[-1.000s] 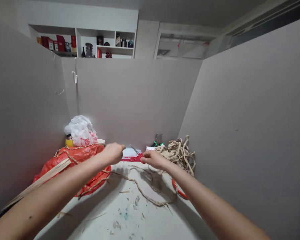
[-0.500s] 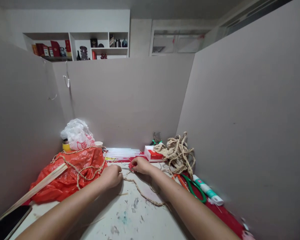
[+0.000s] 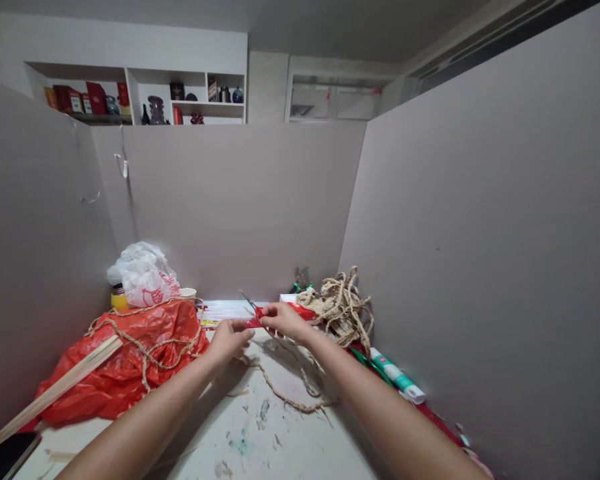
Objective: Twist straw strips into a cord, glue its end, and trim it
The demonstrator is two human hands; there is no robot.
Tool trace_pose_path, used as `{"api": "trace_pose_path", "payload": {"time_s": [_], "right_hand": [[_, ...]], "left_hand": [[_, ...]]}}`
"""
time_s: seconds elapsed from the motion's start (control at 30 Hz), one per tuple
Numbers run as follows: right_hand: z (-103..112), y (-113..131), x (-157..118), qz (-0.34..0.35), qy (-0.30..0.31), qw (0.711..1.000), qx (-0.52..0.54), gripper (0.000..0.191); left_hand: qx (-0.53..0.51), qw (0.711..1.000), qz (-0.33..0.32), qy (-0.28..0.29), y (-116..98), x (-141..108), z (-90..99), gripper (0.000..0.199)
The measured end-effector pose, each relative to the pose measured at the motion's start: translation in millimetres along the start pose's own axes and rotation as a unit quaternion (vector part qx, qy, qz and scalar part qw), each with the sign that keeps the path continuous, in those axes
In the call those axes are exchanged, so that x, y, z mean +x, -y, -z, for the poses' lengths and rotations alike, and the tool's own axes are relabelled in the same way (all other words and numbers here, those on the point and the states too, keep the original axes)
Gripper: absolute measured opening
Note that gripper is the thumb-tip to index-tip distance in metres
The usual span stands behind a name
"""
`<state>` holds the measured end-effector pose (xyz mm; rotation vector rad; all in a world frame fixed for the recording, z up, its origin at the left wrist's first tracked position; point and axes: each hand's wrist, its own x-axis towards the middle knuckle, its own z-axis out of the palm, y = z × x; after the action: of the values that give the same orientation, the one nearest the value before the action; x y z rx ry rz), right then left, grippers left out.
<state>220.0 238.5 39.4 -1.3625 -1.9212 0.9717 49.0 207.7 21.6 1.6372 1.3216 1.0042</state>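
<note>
My right hand [image 3: 286,320] is closed around small scissors [image 3: 259,313] with red handles; their metal blades point up and to the left. Close by on the left, my left hand [image 3: 230,339] has curled fingers, with its thumb and forefinger near the scissors. A thin braided straw rope [image 3: 280,395] comes out under the left hand, apparently held in its lower fingers, and curves over the white table [image 3: 260,453] towards my right forearm. The fingers partly hide the scissor handles and the rope's end.
Left, a red plastic bag [image 3: 145,363] carries more rope and a bundle of pale straw strips [image 3: 75,383]. Behind it sits a white plastic bag [image 3: 145,277]. A rope heap [image 3: 343,307] and a green-and-white tube [image 3: 397,377] lie right. Grey partitions [image 3: 230,200] enclose the table.
My right hand has lifted the scissors, whose blades now point upward. The left hand has risen and its fingers have moved closer to the right hand. The view has shifted slightly right.
</note>
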Motion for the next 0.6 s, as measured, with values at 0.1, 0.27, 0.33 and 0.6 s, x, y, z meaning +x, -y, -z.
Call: {"api": "trace_pose_path", "payload": {"time_s": [0.1, 0.27, 0.33, 0.6], "right_hand": [[6.1, 19.8, -11.6, 0.026, -0.01, 0.995, 0.092, 0.008], [6.5, 39.6, -29.8, 0.055, -0.033, 0.978, 0.199, 0.006], [4.3, 43.0, -34.8, 0.06, -0.039, 0.971, 0.229, 0.009], [-9.2, 58.3, -48.8, 0.076, -0.053, 0.939, 0.332, 0.02]], "left_hand": [[-0.117, 0.993, -0.025, -0.011, -16.9, 1.9, -3.0, 0.039], [-0.228, 0.972, -0.048, -0.021, -39.4, -6.2, -1.2, 0.038], [-0.249, 0.967, -0.052, -0.018, -45.7, -12.4, 1.4, 0.038], [-0.273, 0.958, -0.077, -0.032, -58.5, -25.9, 14.5, 0.034]]}}
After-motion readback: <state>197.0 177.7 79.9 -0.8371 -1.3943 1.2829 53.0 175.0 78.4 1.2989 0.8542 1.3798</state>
